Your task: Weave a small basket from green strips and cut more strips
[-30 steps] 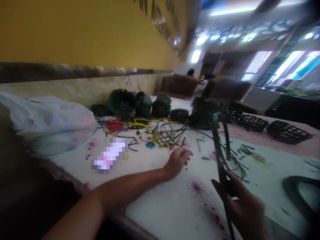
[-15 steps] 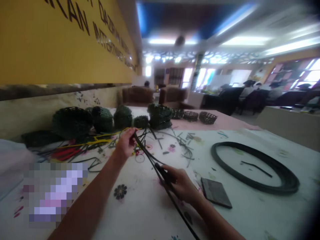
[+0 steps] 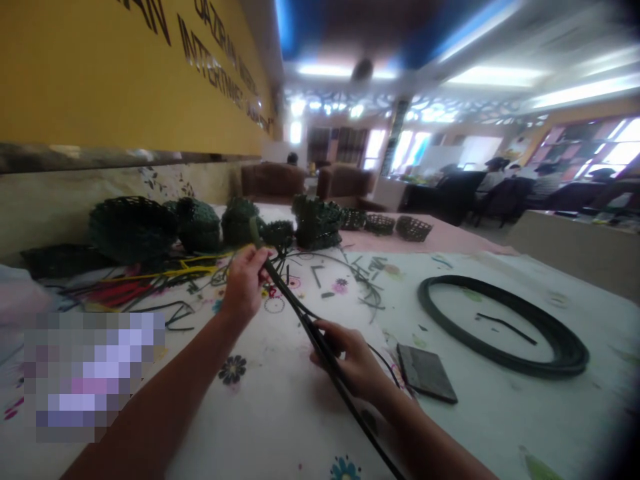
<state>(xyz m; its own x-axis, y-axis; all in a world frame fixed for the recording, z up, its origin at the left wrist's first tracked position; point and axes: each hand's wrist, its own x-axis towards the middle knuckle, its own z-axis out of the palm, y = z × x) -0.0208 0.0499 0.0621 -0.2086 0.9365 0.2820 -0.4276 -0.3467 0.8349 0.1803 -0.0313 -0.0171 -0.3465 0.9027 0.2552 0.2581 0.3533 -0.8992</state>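
Long dark green strips (image 3: 286, 291) run slantwise from my left hand down past my right hand and out at the bottom of the head view. My left hand (image 3: 245, 283) is closed in a pinch around their upper end, with a short piece sticking up above the fingers. Lower down, my right hand (image 3: 353, 360) is closed around the strips. Alongside them in that hand lies a dark, stick-like thing, too blurred to name. A thin strip curves out behind the right wrist. Below the hands is a white flowered tablecloth (image 3: 280, 413).
Dark green woven baskets (image 3: 133, 230) line the table's back. A coil of dark strip (image 3: 505, 360) lies right, near a flat grey block (image 3: 427, 373). Cut scraps (image 3: 370, 270) and yellow strips (image 3: 193, 269) are scattered behind my hands. Several people sit far off.
My view has shifted slightly. The upper end of the strips now stands up above my left fingers. Both hands still hold the strips, and the right hand has closed further around them.
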